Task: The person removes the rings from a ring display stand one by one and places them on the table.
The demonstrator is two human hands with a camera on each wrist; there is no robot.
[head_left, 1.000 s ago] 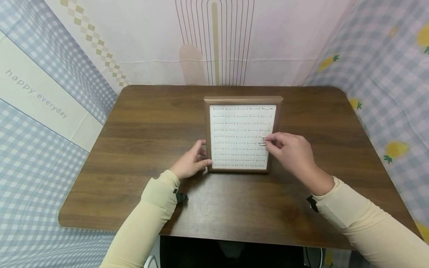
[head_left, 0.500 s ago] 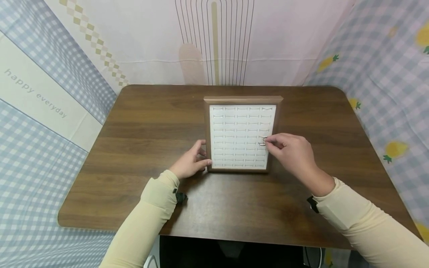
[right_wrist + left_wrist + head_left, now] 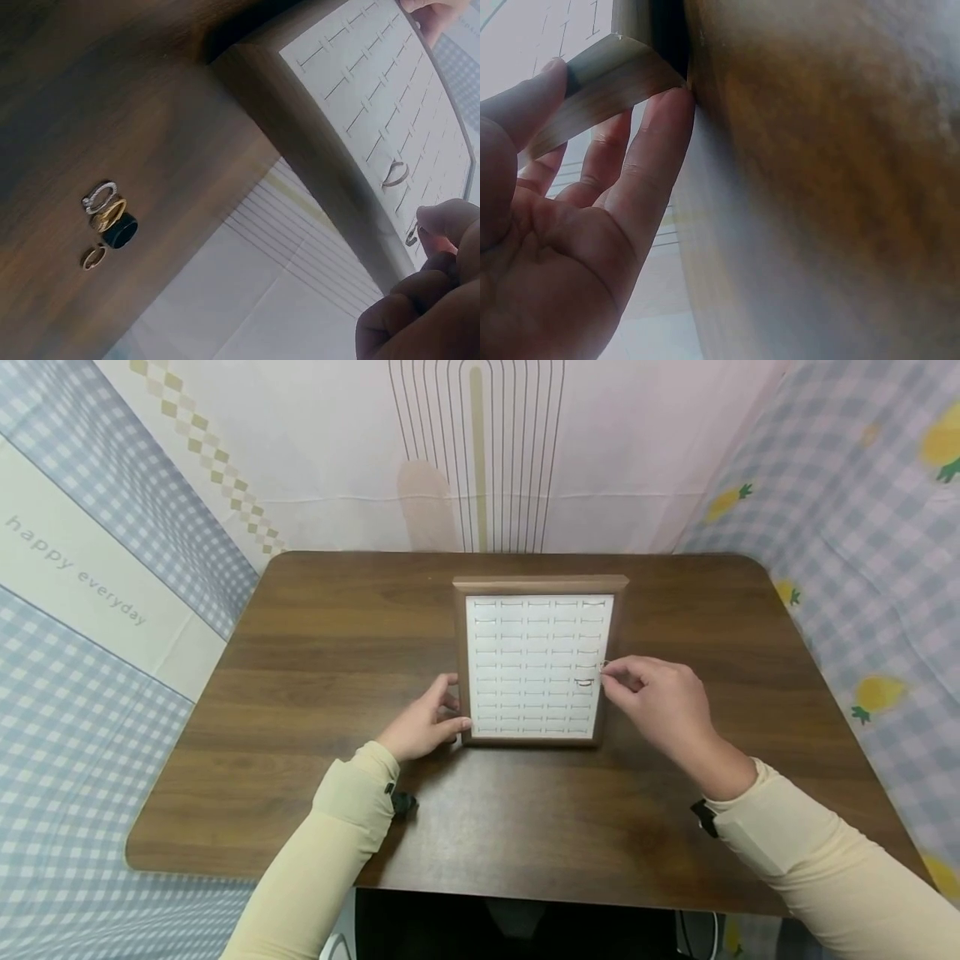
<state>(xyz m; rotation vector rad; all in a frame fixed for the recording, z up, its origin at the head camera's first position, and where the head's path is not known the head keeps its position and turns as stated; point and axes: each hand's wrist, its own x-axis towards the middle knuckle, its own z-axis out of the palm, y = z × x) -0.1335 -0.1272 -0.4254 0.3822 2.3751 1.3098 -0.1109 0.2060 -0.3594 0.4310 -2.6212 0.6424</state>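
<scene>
A ring display board (image 3: 525, 710), wood-framed with rows of slits in its white face, stands tilted on the table. My left hand (image 3: 422, 725) grips its left edge, the thumb in front and fingers behind, as the left wrist view shows at the wooden frame (image 3: 607, 79). My right hand (image 3: 667, 706) pinches a thin ring (image 3: 411, 234) by the board's right edge; the fingertips partly hide it. Another ring (image 3: 395, 174) sits in a slit, and in the head view this seated ring (image 3: 583, 682) lies just left of the right fingertips.
In the right wrist view, loose rings lie on the table: a silver ring (image 3: 100, 198), a gold ring (image 3: 111, 216), a dark wide ring (image 3: 121, 232) and a small gold ring (image 3: 94, 257). The table (image 3: 322, 635) extends around the board. Printed cloth (image 3: 330, 460) hangs behind.
My right hand has shifted slightly right with the pinched ring, from a slit above the seated ring to the board's right edge. The left hand keeps its hold on the board.
</scene>
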